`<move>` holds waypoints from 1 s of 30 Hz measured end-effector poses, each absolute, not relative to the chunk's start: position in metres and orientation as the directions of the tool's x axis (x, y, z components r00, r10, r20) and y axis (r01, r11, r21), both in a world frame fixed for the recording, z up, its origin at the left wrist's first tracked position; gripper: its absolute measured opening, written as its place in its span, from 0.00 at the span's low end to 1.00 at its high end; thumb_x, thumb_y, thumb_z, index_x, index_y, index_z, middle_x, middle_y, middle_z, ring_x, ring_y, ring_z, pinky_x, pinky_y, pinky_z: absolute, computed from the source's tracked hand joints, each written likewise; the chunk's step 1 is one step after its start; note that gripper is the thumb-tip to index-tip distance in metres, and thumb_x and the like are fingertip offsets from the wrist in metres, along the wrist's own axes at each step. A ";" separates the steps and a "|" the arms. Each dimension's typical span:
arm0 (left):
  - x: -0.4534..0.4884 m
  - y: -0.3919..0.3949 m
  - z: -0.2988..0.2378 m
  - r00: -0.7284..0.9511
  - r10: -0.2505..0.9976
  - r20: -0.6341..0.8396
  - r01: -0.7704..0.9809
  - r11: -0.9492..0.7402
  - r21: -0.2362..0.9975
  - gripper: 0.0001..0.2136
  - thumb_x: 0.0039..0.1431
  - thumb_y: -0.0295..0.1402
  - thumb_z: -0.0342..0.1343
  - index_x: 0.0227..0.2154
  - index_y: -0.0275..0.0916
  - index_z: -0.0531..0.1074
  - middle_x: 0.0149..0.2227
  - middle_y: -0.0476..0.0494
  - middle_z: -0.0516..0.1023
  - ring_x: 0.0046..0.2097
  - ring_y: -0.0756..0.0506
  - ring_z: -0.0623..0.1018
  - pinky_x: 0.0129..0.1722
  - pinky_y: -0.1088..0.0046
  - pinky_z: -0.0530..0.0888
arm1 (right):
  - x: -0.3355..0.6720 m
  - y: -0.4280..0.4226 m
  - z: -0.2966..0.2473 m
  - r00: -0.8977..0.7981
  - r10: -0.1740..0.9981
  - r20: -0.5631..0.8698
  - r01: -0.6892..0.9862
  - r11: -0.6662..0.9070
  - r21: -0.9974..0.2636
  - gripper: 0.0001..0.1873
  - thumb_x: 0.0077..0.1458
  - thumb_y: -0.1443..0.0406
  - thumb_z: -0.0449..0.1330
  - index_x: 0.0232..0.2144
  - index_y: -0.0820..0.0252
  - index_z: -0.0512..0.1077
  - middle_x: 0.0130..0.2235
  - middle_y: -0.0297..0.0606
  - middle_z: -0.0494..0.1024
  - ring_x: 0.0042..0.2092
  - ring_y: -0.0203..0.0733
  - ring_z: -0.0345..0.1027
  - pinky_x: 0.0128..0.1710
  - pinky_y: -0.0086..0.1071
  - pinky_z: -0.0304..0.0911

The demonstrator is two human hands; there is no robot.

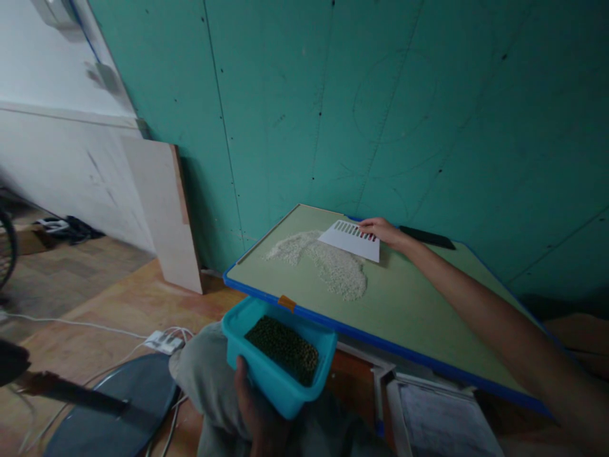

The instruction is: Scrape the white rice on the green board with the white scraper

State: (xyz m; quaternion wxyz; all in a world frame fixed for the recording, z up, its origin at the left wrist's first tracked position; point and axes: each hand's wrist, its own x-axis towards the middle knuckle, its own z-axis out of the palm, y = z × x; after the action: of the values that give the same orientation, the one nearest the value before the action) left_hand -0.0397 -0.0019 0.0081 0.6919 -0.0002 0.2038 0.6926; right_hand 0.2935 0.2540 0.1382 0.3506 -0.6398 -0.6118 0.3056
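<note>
My right hand [379, 231] reaches across the tabletop and grips a white sheet with a row of slots [349, 244] by its upper right part. The sheet's lower left edge lies over a spread of small white grains [340, 270] that look like rice. My left hand [257, 406] holds a turquoise plastic tub [266, 374] from its near side, above my lap and below the table's front edge. Inside the tub lie many small dark green beans [280, 348], with paler ones at the right end. Part of my left hand is hidden beneath the tub.
The pale green table [413, 311] has a blue edge and stands against a green wall [285, 127]. A black flat object [427, 237] lies at its back. At left are a leaning board [164, 209], a power strip [164, 341] with cables and a round dark base [118, 406].
</note>
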 end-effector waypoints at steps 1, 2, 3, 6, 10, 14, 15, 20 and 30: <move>-0.040 -0.002 0.008 -0.050 0.956 -0.289 -0.958 0.036 0.285 0.13 0.60 0.39 0.60 0.47 0.49 0.80 0.48 0.45 0.83 0.48 0.39 0.81 0.56 0.58 0.71 | 0.297 0.255 0.138 0.092 0.995 0.048 0.566 -0.013 -0.824 0.10 0.54 0.65 0.62 0.38 0.65 0.77 0.33 0.43 0.80 0.27 0.36 0.68 0.26 0.29 0.61; -0.041 -0.003 0.008 -0.054 0.954 -0.296 -0.958 0.034 0.284 0.12 0.61 0.39 0.59 0.47 0.49 0.80 0.48 0.46 0.83 0.48 0.39 0.81 0.56 0.58 0.71 | 0.299 0.255 0.137 0.122 0.991 0.060 0.563 -0.020 -0.826 0.11 0.54 0.65 0.61 0.39 0.65 0.77 0.33 0.43 0.80 0.27 0.36 0.68 0.26 0.29 0.61; -0.042 -0.003 0.007 -0.056 0.952 -0.300 -0.959 0.032 0.281 0.12 0.61 0.39 0.59 0.46 0.49 0.80 0.47 0.46 0.83 0.48 0.40 0.81 0.56 0.59 0.71 | 0.301 0.256 0.136 0.153 0.985 0.073 0.559 -0.026 -0.828 0.11 0.55 0.66 0.60 0.40 0.65 0.77 0.34 0.44 0.80 0.27 0.36 0.68 0.26 0.29 0.61; -0.047 -0.003 0.003 -0.022 0.950 -0.311 -0.966 0.060 0.253 0.14 0.60 0.37 0.60 0.48 0.50 0.79 0.48 0.47 0.83 0.50 0.39 0.80 0.58 0.58 0.69 | 0.302 0.260 0.134 0.236 0.964 0.125 0.561 -0.030 -0.827 0.13 0.55 0.67 0.58 0.42 0.67 0.75 0.36 0.46 0.80 0.28 0.37 0.70 0.28 0.30 0.64; -0.050 -0.002 -0.001 0.006 0.951 -0.309 -0.967 0.084 0.240 0.15 0.60 0.35 0.60 0.49 0.49 0.79 0.48 0.46 0.83 0.53 0.37 0.78 0.60 0.55 0.66 | 0.295 0.261 0.140 0.297 0.926 0.231 0.600 0.007 -0.800 0.15 0.58 0.65 0.55 0.44 0.68 0.75 0.39 0.49 0.80 0.32 0.41 0.72 0.31 0.32 0.65; -0.048 -0.002 0.000 0.010 0.943 -0.332 -0.963 0.098 0.250 0.15 0.60 0.35 0.60 0.50 0.47 0.79 0.49 0.44 0.82 0.57 0.35 0.75 0.60 0.54 0.65 | 0.282 0.247 0.157 0.249 0.843 0.477 0.798 0.100 -0.594 0.17 0.62 0.62 0.53 0.49 0.62 0.74 0.43 0.48 0.79 0.40 0.46 0.72 0.36 0.34 0.64; -0.047 -0.002 0.001 0.019 0.946 -0.325 -0.967 0.099 0.233 0.17 0.60 0.36 0.60 0.52 0.47 0.77 0.50 0.44 0.82 0.58 0.35 0.74 0.61 0.53 0.65 | 0.277 0.242 0.161 0.193 0.815 0.546 0.873 0.111 -0.475 0.17 0.63 0.62 0.53 0.49 0.61 0.74 0.43 0.48 0.80 0.42 0.47 0.72 0.38 0.35 0.63; -0.040 -0.001 0.007 0.008 0.941 -0.338 -0.972 0.087 0.220 0.26 0.61 0.40 0.58 0.63 0.48 0.65 0.53 0.42 0.80 0.57 0.33 0.74 0.60 0.50 0.66 | 0.249 0.220 0.173 -0.111 0.800 0.590 0.980 0.188 -0.070 0.18 0.66 0.60 0.49 0.51 0.56 0.74 0.46 0.45 0.80 0.42 0.48 0.71 0.40 0.38 0.60; -0.037 -0.001 0.010 -0.060 0.885 -0.462 -0.965 0.067 0.253 0.30 0.63 0.42 0.56 0.67 0.48 0.57 0.47 0.44 0.83 0.48 0.38 0.81 0.55 0.60 0.72 | 0.211 0.202 0.175 -0.458 0.772 0.442 0.838 0.540 -0.075 0.16 0.63 0.60 0.54 0.46 0.56 0.77 0.45 0.44 0.79 0.44 0.48 0.70 0.38 0.35 0.58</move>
State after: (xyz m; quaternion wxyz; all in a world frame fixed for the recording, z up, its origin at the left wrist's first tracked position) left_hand -0.0369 -0.0010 0.0098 0.6812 -0.0762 0.2631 0.6789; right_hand 0.2110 0.2020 0.1746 0.2170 -0.4735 -0.8502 -0.0769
